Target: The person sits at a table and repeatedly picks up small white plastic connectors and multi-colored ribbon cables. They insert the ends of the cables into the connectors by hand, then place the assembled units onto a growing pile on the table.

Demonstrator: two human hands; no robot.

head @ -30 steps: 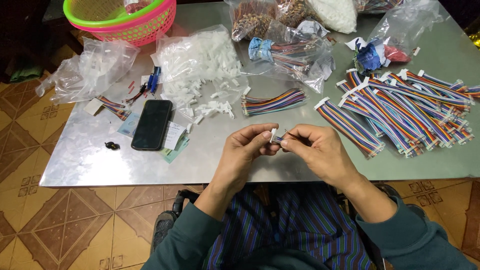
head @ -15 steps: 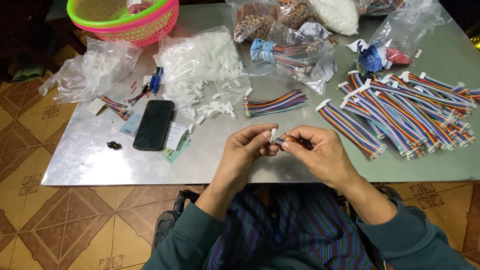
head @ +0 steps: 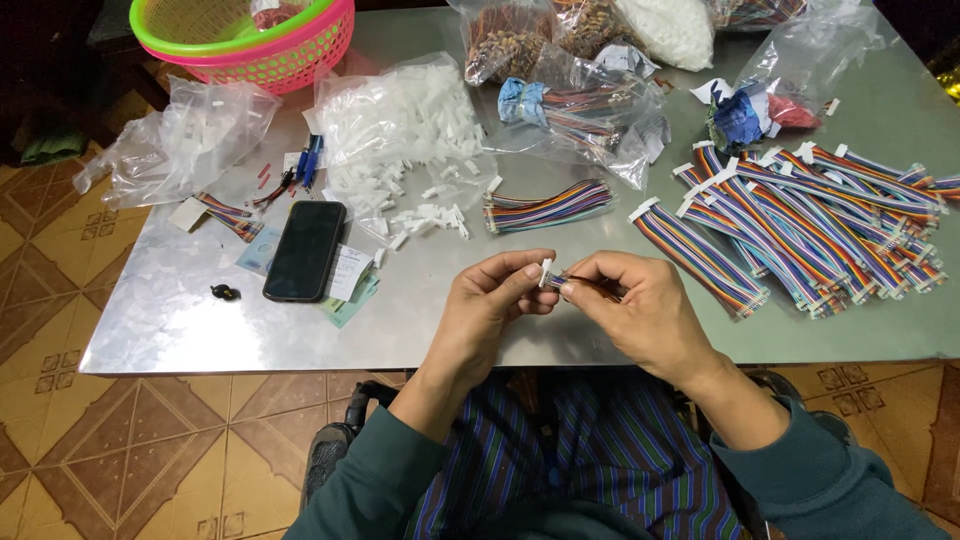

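We work at a grey metal table [head: 180,330]. On it lie a black phone [head: 304,250], loose white plastic connectors [head: 425,215], clear bags [head: 185,135], a rainbow ribbon cable bundle [head: 548,207], a pile of finished ribbon cables [head: 815,220] and a pink-and-green basket [head: 300,50].

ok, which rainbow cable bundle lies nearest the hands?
The lone rainbow bundle mid-table, just above the left hand; the big cable pile lies farther right.

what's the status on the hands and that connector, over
Left hand pinching white connector. Right hand pinching its wire end. Nothing between them.
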